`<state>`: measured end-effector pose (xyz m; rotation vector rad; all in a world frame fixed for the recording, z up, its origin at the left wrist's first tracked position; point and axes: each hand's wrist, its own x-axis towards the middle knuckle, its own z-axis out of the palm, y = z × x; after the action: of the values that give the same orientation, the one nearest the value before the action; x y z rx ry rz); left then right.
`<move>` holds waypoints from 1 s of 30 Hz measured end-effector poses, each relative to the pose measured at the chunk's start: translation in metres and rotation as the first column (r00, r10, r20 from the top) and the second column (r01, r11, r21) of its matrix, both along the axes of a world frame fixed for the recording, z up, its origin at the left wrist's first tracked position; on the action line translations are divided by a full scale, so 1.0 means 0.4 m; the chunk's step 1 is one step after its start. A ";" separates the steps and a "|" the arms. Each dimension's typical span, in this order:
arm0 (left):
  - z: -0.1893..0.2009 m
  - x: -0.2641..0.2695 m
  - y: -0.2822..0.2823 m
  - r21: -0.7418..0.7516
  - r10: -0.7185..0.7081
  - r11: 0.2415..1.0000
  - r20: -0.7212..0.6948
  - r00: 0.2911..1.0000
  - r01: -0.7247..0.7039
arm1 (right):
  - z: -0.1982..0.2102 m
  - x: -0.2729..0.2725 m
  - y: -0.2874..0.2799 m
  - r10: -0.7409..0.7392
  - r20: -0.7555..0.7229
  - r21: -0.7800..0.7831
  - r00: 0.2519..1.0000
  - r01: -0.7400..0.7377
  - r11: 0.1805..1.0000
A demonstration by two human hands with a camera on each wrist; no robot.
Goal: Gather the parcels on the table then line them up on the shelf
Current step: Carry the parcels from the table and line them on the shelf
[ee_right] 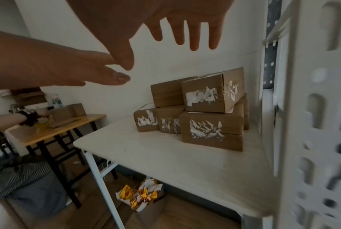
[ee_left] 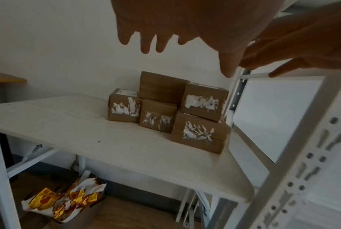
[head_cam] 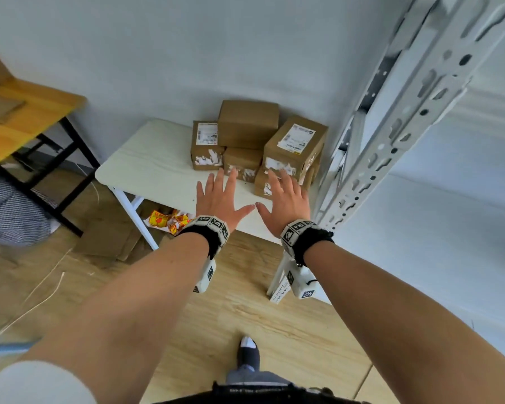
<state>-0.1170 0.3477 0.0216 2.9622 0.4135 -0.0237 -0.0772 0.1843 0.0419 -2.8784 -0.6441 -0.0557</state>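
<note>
Several brown cardboard parcels (head_cam: 247, 123) are piled at the far right corner of a small white table (head_cam: 155, 164), some with white labels or torn label scraps; the pile (ee_left: 196, 102) (ee_right: 208, 96) also shows in both wrist views. My left hand (head_cam: 220, 196) and right hand (head_cam: 285, 196) hover side by side above the table's near edge, palms down, fingers straight and spread, holding nothing. The right fingertips overlap the lowest front parcel (head_cam: 261, 185) in the head view, but the wrist views show both hands above and short of the pile. A white metal shelf upright (head_cam: 405, 112) stands just right of the table.
A wooden table with black legs (head_cam: 27, 118) stands at left with cardboard on it. Under the white table sits a box of yellow-red wrappers (head_cam: 169, 220) and flattened cardboard on the wood floor. Another person's checked clothing (head_cam: 9, 211) is at far left. My foot (head_cam: 248, 351) is below.
</note>
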 end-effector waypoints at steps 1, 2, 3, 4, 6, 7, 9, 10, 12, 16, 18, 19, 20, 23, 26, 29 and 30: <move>0.004 0.027 0.010 0.000 0.009 1.000 0.009 1.000 -0.009 | 0.003 0.029 0.012 -0.014 -0.009 0.014 1.000 0.014 1.000; 0.010 0.056 0.020 -0.005 0.017 1.000 0.013 1.000 -0.017 | 0.006 0.061 0.022 -0.028 -0.017 0.022 0.999 0.029 0.999; 0.016 0.080 0.030 -0.014 0.020 1.000 0.013 1.000 -0.020 | 0.010 0.088 0.030 -0.042 -0.025 0.025 0.999 0.042 0.999; 0.024 0.105 0.040 -0.020 0.021 1.000 0.010 1.000 -0.020 | 0.015 0.114 0.036 -0.057 -0.036 0.028 0.998 0.058 0.998; 0.036 0.160 0.060 -0.018 0.028 0.999 0.023 0.999 -0.027 | 0.021 0.166 0.049 -0.082 -0.047 0.044 0.996 0.084 0.995; 0.039 0.187 0.068 -0.028 0.033 0.999 0.033 0.999 -0.032 | 0.026 0.190 0.056 -0.095 -0.047 0.051 0.994 0.098 0.994; 0.043 0.240 0.083 -0.049 0.031 0.998 0.036 0.999 -0.030 | 0.031 0.234 0.072 -0.128 -0.027 0.049 0.991 0.129 0.990; 0.041 0.265 0.085 -0.055 0.022 0.998 0.032 0.999 -0.020 | 0.034 0.252 0.080 -0.146 -0.017 0.040 0.989 0.147 0.988; 0.037 0.321 0.090 -0.066 -0.013 0.998 0.029 0.999 0.015 | 0.036 0.292 0.095 -0.183 -0.021 0.034 0.983 0.183 0.982; 0.026 0.442 0.107 -0.143 -0.113 0.982 0.083 0.990 0.124 | 0.020 0.384 0.109 -0.306 -0.039 0.040 0.951 0.308 0.951; 0.028 0.497 0.115 -0.241 -0.159 0.953 0.127 0.979 0.186 | 0.016 0.419 0.107 -0.403 -0.072 0.056 0.912 0.407 0.912; 0.029 0.523 0.117 -0.285 -0.178 0.935 0.135 0.975 0.210 | 0.012 0.434 0.106 -0.451 -0.099 0.066 0.887 0.458 0.887; 0.029 0.548 0.119 -0.322 -0.196 0.919 0.130 0.972 0.228 | 0.007 0.447 0.104 -0.496 -0.125 0.076 0.860 0.506 0.859; 0.020 0.613 0.114 -0.386 -0.263 0.881 0.083 0.961 0.274 | -0.008 0.479 0.101 -0.612 -0.175 0.081 0.771 0.631 0.772; -0.012 0.659 0.099 -0.399 -0.336 0.857 0.044 0.941 0.325 | -0.022 0.489 0.098 -0.674 -0.252 0.051 0.695 0.705 0.707; -0.064 0.689 0.081 -0.424 -0.385 0.842 -0.038 0.922 0.334 | -0.045 0.490 0.094 -0.701 -0.324 0.036 0.635 0.749 0.662; -0.079 0.693 0.075 -0.449 -0.390 0.833 -0.060 0.919 0.324 | -0.054 0.491 0.096 -0.697 -0.357 0.052 0.622 0.758 0.650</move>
<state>0.1604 0.3775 -0.0099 2.5533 -0.1324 -0.3372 0.1193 0.2227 0.0201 -2.6474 0.6034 0.2029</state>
